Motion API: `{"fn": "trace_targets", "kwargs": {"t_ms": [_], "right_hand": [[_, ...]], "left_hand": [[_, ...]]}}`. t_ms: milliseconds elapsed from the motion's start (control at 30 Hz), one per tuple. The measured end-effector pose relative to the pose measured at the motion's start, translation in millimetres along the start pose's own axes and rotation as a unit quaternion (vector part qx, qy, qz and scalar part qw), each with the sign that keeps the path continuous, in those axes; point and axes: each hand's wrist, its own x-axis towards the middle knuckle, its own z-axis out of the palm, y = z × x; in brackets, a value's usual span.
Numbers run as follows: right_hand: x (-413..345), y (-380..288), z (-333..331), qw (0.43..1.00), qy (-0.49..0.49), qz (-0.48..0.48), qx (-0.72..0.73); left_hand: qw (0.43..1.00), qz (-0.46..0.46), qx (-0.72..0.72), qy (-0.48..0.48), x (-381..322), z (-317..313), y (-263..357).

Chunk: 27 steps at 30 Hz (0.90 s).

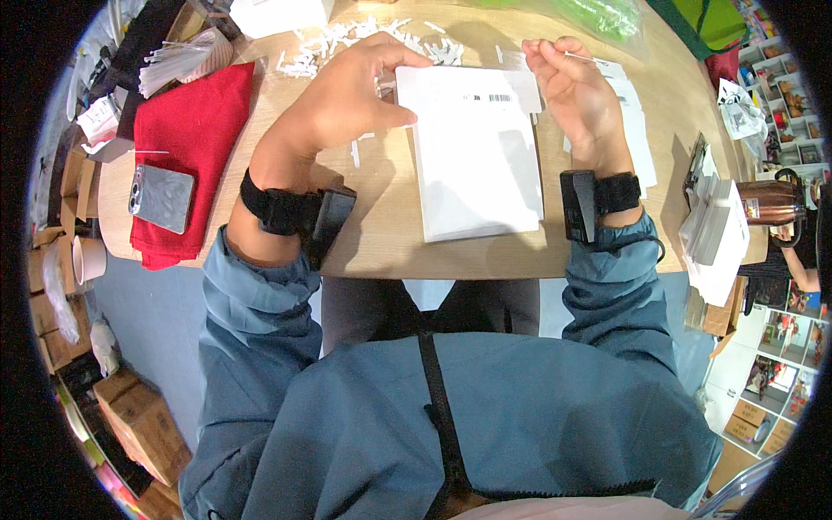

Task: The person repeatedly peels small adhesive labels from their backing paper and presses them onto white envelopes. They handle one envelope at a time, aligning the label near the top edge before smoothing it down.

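A stack of flat white cards or sleeves (478,162), the top one bearing print and a barcode, lies on the wooden table (364,253). At its upper left corner is my left hand (351,91), thumb and fingers curved around the edge. To the right of the stack's top, my right hand (572,91) is raised, its fingertips pinching a thin white strip or stick (578,57). Beyond my left hand lies a scattered pile of small white pieces (325,45). More white printed sheets (627,110) rest partly behind my right wrist.
A folded red cloth (195,130) with a phone (162,198) on it lies at the left, near a bundle of thin white sticks (175,65). Green plastic packaging (604,19) is at the top. Stacked white sheets (708,227) and a copper-coloured kettle (770,201) are at the right.
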Motion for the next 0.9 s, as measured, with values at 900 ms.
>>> {"fn": "trace_targets", "kwargs": {"t_ms": [900], "right_hand": [[0,0,5,0.999,0.024,-0.01,0.027]], "left_hand": [[0.992,-0.064,-0.103,-0.025,2,-3,16]]}}
